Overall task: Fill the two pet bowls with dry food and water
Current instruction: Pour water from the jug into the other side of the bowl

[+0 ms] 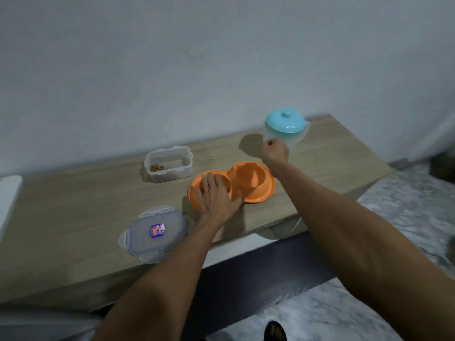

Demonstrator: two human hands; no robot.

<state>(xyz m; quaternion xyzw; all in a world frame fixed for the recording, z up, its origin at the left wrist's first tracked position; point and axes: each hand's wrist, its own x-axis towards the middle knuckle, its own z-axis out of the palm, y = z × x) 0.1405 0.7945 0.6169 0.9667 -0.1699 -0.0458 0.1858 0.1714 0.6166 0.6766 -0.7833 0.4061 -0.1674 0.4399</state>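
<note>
An orange double pet bowl (256,183) lies on the wooden table (73,205). My left hand (216,195) rests flat over its left well, fingers spread, hiding what is inside. The right well looks bare. My right hand (274,151) grips the handle of a clear jug (285,130) with a teal lid, standing behind the bowl at the back right. A clear food container (170,164) stands open to the left of the bowl, with a few brown kibble pieces at its bottom.
The container's clear lid (156,233) with a blue label lies near the table's front edge. A grey wall runs close behind the table. A white object (7,200) sits at the far left. Marble floor lies to the right and below.
</note>
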